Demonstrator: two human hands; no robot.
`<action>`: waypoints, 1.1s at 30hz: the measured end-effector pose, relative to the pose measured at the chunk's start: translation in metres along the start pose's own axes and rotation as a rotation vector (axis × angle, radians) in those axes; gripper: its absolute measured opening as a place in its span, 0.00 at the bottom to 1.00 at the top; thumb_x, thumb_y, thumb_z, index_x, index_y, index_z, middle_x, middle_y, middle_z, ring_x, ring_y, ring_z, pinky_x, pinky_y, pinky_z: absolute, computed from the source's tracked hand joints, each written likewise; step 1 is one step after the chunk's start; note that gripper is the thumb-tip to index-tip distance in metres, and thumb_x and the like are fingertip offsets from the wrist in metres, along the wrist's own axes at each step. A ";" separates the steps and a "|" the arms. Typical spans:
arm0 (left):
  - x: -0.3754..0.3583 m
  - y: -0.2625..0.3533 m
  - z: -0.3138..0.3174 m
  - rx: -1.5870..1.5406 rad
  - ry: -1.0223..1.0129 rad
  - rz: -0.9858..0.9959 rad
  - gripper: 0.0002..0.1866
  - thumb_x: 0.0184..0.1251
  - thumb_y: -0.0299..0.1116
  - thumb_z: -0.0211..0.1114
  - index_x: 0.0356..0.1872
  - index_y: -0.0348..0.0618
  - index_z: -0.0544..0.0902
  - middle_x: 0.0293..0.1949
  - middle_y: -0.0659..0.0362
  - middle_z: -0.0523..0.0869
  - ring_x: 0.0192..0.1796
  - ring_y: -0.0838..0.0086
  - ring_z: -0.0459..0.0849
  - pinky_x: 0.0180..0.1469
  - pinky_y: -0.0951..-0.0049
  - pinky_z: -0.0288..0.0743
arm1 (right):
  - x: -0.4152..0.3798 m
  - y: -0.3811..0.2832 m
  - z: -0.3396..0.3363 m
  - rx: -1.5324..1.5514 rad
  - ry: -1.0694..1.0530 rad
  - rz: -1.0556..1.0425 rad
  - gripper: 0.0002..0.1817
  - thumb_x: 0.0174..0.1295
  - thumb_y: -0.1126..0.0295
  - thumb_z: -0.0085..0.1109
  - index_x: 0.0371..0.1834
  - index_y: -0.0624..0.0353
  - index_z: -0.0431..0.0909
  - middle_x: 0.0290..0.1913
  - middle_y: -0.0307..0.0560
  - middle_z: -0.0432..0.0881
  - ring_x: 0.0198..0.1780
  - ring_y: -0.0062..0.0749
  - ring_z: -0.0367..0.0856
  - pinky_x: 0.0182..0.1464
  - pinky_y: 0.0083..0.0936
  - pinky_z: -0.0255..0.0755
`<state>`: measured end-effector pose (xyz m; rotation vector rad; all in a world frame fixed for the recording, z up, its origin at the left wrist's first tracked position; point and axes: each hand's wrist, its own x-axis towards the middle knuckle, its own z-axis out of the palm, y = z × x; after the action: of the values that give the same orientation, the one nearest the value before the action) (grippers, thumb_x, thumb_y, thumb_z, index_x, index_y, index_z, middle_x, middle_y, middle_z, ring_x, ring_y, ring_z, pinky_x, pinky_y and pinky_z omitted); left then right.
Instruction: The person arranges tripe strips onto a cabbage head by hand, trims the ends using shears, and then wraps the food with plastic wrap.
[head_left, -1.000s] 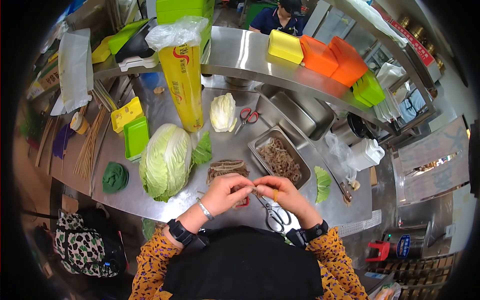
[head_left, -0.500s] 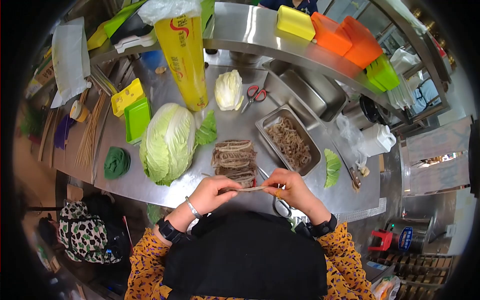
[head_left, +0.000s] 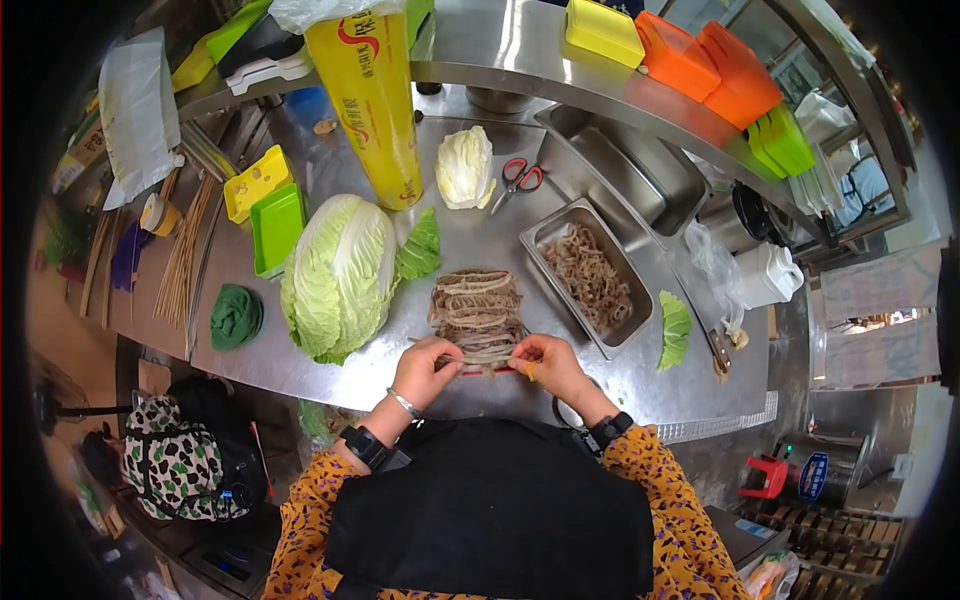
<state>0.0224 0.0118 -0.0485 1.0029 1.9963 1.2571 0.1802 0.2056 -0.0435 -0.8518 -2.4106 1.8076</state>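
My left hand (head_left: pixel 428 370) and my right hand (head_left: pixel 550 364) pinch the two ends of a thin greyish-brown strip (head_left: pixel 486 364). It is stretched level at the near edge of a stack of similar brown strips (head_left: pixel 476 305), laid side by side on the counter. Something red shows at the stack's edges, mostly hidden under it. Right of the stack, a steel pan (head_left: pixel 628 322) holds a tangled heap of brown shreds (head_left: pixel 588 275). To the left lies a large Chinese cabbage (head_left: pixel 340 275). I cannot make out what the strips are made of.
Behind the stack lie a smaller cabbage (head_left: pixel 465 168) and red-handled scissors (head_left: pixel 521 178). A tall yellow roll box (head_left: pixel 375 110) stands at the back. Bamboo skewers (head_left: pixel 185 260), a green cloth (head_left: pixel 236 316) and a green tray (head_left: pixel 276 230) are left; a knife (head_left: pixel 718 350) lies right.
Both hands have moved forward, away from my body, carrying the strip from in front of the stack to its near edge. The camera view has shifted slightly.
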 end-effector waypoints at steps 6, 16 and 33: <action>-0.001 0.007 -0.003 0.168 0.099 0.079 0.10 0.50 0.28 0.72 0.35 0.44 0.82 0.35 0.55 0.81 0.38 0.59 0.83 0.40 0.66 0.78 | 0.001 0.000 0.003 -0.324 0.131 -0.140 0.09 0.50 0.68 0.72 0.30 0.57 0.82 0.28 0.45 0.82 0.29 0.33 0.81 0.33 0.27 0.74; 0.009 0.020 -0.007 0.488 0.040 0.155 0.08 0.52 0.30 0.69 0.28 0.44 0.77 0.29 0.56 0.81 0.35 0.58 0.82 0.35 0.60 0.75 | 0.005 -0.009 0.008 -0.295 0.098 0.099 0.11 0.51 0.63 0.71 0.28 0.58 0.81 0.22 0.43 0.81 0.25 0.35 0.80 0.31 0.30 0.73; 0.010 0.011 -0.001 0.500 0.035 0.189 0.07 0.52 0.30 0.69 0.26 0.45 0.77 0.27 0.56 0.79 0.33 0.57 0.81 0.34 0.60 0.75 | 0.002 -0.011 0.008 -0.398 0.161 -0.082 0.06 0.47 0.70 0.67 0.26 0.55 0.78 0.27 0.44 0.80 0.30 0.42 0.81 0.33 0.36 0.73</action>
<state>0.0189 0.0229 -0.0389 1.4383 2.3474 0.8789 0.1718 0.1971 -0.0371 -0.8645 -2.6905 1.1968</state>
